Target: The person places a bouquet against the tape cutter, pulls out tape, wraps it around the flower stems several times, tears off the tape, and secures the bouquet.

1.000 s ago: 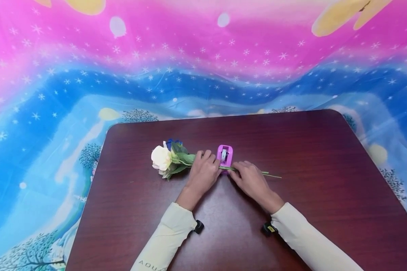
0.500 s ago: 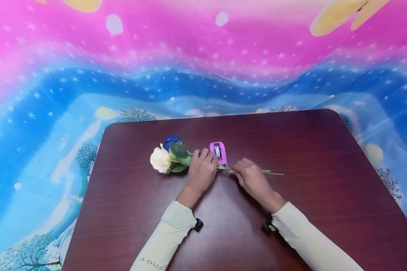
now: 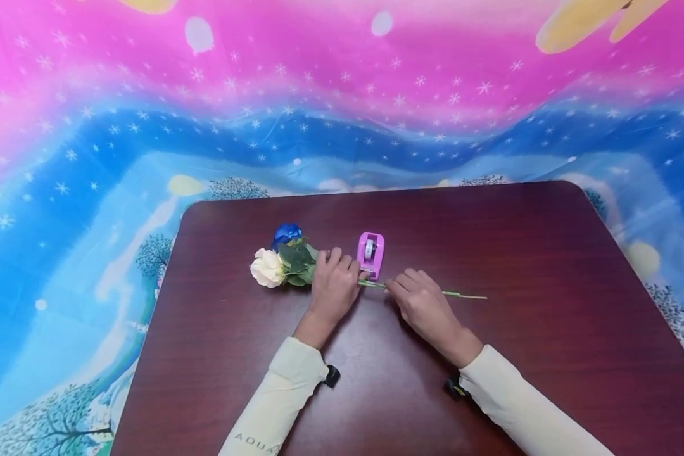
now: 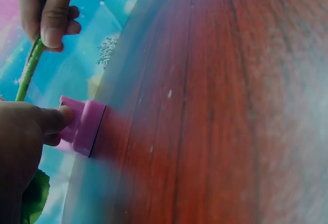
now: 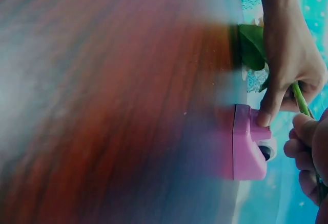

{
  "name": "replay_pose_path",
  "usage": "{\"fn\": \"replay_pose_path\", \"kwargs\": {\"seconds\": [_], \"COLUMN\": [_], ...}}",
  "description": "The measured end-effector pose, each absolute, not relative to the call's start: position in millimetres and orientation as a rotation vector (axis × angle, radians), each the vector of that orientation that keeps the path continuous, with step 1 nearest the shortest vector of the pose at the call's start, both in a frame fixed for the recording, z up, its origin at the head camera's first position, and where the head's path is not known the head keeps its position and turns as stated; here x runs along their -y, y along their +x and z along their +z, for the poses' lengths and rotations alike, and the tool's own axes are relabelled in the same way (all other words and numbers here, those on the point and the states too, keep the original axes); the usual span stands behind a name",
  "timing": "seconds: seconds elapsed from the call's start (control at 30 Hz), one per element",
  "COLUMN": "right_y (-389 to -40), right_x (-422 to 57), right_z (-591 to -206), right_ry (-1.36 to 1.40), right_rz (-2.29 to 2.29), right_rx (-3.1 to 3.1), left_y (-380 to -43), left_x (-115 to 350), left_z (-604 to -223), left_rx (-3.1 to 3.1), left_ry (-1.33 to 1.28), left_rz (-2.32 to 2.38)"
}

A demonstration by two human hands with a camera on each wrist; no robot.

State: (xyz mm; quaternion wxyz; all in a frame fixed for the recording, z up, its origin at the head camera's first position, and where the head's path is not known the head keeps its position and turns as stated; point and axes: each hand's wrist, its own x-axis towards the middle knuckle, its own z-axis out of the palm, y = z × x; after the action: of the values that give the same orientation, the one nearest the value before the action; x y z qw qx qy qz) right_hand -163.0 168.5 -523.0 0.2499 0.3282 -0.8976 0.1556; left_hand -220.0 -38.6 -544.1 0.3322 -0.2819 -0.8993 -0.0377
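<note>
Flowers (image 3: 270, 268), white and blue, sit over the table (image 3: 519, 240) just beyond the left hand (image 3: 335, 285), whose fingers curl round the stems (image 3: 372, 284) while its thumb presses the pink tape dispenser (image 3: 379, 257), probably steadying both; the right hand's (image 3: 418, 297) fingers pinch the stems farther along, likely keeping them together

The flowers (image 3: 269, 268) are left of my left hand (image 3: 335, 286); their stems (image 3: 373, 284) run rightward through it and out past my right hand (image 3: 420, 307). On the table (image 3: 536, 253), between my hands, the dispenser (image 3: 379, 254) stands just behind the stems.
</note>
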Motion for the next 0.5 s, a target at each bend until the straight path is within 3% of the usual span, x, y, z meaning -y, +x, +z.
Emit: {"fn": "replay_pose_path", "kwargs": {"seconds": [0.27,0.5], "right_y": [-155.3,-155.8], "right_x": [-163.3,-157.3], "right_z": [-520.7,-523.8], "right_ry": [0.810,0.609], "right_rz": [0.426,0.639], "right_rx": [2.477,2.708], "left_y": [-219.5,-214.7], "left_x": [39.9,55.5], "left_z": [-539.9,-518.7], "left_rx": [2.353,2.447], "left_ry": [-0.763,-1.016], "left_rz": [-0.100,-0.094]}}
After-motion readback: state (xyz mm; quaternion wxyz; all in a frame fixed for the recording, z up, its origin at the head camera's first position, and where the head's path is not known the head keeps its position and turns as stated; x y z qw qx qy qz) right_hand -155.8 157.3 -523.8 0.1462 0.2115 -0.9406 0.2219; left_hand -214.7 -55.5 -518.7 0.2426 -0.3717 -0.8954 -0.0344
